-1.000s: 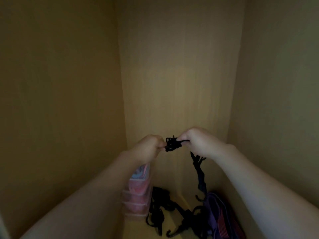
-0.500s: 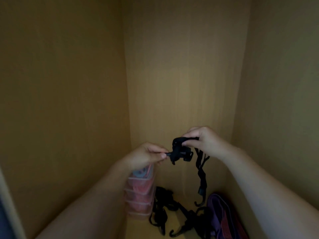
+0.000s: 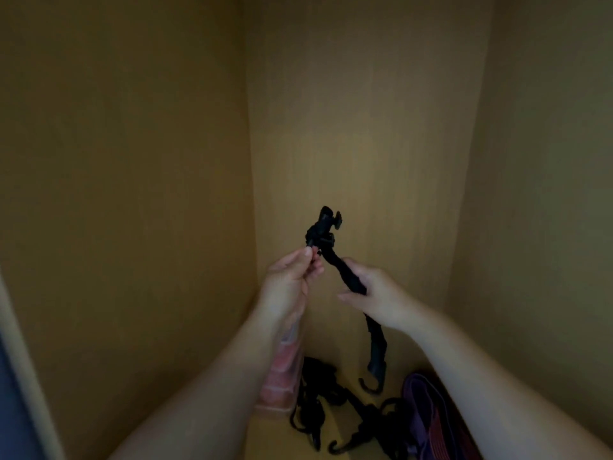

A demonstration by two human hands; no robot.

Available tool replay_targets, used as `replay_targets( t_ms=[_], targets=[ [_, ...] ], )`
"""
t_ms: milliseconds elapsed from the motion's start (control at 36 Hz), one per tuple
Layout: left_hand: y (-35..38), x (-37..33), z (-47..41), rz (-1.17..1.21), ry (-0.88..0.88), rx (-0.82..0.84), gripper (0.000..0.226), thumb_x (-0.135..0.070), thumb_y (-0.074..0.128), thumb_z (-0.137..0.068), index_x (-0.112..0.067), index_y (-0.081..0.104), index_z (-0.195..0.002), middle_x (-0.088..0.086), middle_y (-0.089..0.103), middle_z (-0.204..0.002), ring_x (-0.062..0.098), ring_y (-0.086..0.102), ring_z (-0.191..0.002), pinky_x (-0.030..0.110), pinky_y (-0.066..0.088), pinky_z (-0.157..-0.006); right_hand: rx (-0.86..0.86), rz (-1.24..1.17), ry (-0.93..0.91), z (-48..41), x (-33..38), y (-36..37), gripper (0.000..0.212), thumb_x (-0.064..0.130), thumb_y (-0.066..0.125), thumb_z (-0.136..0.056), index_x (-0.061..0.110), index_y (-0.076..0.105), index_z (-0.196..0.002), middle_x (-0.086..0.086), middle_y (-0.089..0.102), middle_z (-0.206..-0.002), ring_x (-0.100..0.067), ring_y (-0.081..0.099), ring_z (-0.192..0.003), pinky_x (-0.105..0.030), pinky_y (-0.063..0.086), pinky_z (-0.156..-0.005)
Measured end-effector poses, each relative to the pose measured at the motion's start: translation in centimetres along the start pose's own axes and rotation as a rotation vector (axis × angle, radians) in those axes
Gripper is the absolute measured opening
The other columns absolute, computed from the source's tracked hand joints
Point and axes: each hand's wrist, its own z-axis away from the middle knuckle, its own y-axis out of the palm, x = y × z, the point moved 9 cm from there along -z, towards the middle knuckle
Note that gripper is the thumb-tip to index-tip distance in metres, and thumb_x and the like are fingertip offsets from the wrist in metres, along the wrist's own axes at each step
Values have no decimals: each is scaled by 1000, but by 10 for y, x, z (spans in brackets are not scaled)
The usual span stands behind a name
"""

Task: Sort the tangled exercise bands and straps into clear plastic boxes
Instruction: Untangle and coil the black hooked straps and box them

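I hold a black strap (image 3: 341, 270) up inside a dim wooden cupboard. My left hand (image 3: 292, 283) pinches its knotted upper end, where a black buckle (image 3: 323, 227) sticks up. My right hand (image 3: 374, 293) grips the strap lower down, and the rest hangs below it to a black hook (image 3: 373, 380). A stack of clear plastic boxes (image 3: 282, 376) with pink contents stands on the cupboard floor, partly hidden behind my left forearm. More tangled black straps with hooks (image 3: 331, 413) lie beside the stack.
Purple and red bands (image 3: 431, 419) lie bunched at the bottom right. Wooden walls (image 3: 348, 127) close in on the left, back and right. A pale door edge (image 3: 20, 360) shows at the far left.
The knotted end has been lifted higher by my left hand. My right hand has slid down the strap, which now hangs straighter. The camera has tilted down a little.
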Motion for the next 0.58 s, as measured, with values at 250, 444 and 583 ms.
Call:
replay_targets(
  t_ms=[250, 444, 583],
  targets=[
    [-2, -20, -5, -729, 258, -68, 18, -4, 56, -94, -10, 64, -109, 3, 60, -72, 10, 58, -64, 5, 42, -54, -115, 49, 112, 13, -15, -15, 25, 20, 53, -98, 32, 63, -118, 4, 65, -78, -17, 60, -66, -31, 49, -62],
    [17, 7, -4, -1358, 390, 303, 30, -12, 48, -89, 7, 67, -103, 18, 59, -91, 27, 58, -81, 16, 37, -68, 6, 303, 67, 19, -6, -16, 35, 11, 57, -95, 26, 62, -127, 6, 60, -129, -10, 54, -120, -20, 38, -102],
    [21, 26, 1, -1465, 303, 470, 54, -27, 79, -78, -3, 58, -122, 6, 50, -106, 17, 51, -96, 16, 36, -76, -6, 325, 21, 20, 0, -18, 29, 17, 60, -94, 24, 65, -122, 7, 62, -126, -9, 55, -118, -21, 39, -99]
  ],
)
